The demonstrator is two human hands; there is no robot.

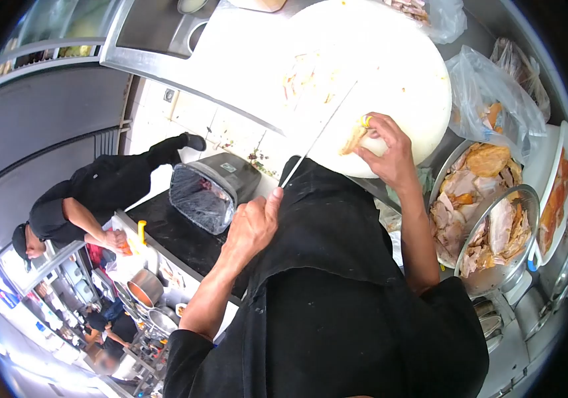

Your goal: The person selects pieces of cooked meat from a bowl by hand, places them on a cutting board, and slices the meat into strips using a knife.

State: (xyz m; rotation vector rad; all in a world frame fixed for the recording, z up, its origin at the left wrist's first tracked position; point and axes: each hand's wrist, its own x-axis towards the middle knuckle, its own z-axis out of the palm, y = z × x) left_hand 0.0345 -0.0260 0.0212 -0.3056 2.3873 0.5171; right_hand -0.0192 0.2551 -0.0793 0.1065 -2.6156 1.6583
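My left hand [254,224] is closed around the handle end of a long, thin knife [323,129]. Its blade points up and away over a round white cutting board [416,73]. Over the board's near edge, my right hand [390,149] pinches a pale piece of cooked meat [353,140] between thumb and fingers. Something yellow shows at one fingertip. Meat scraps [304,76] lie farther back on the board, partly washed out by glare. To the right, a pan of meat pieces [453,196] and a clear bowl [529,215] with more meat stand close together.
A lined bin [231,169] stands on the left, near scraps on the floor. Plastic bags [496,93] and a white tray [567,159] with reddish meat are on the right. A sink [164,26] lies at upper left. A co-worker in black [91,192] works at left.
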